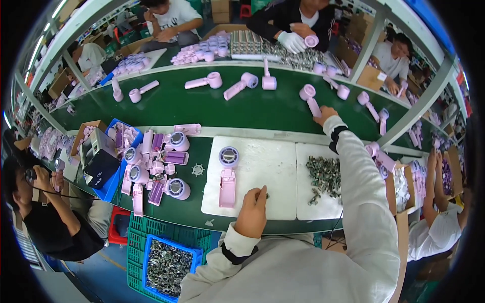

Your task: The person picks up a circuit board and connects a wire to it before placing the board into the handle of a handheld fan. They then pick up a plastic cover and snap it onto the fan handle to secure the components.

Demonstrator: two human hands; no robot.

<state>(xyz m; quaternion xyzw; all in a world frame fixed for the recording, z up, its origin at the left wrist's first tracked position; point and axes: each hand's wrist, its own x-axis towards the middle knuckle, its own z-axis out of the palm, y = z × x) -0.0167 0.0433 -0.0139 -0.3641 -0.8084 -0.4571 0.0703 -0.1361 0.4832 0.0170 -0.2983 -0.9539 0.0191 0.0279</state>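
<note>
My right hand (326, 115) reaches out over the green conveyor belt, its fingers closed on the handle end of a pink handheld fan (307, 95). My left hand (251, 213) is over the white foam board (273, 161), fingers pressed together. A tiny dark piece (268, 196) shows beside its fingertips; whether they grip it I cannot tell. Left of that hand, a fan with a round purple-ringed head (229, 157) and an opened pink handle shell (228, 188) lies on the foam. Small green circuit boards (323, 175) are heaped on the foam at the right.
Several pink fans (269, 81) lie along the green belt (166, 112). Fan heads and purple-lined shells (156, 169) are piled at the left by a blue bin (108, 189). Grey metal posts (422, 101) frame the belt. Co-workers sit across and at both sides.
</note>
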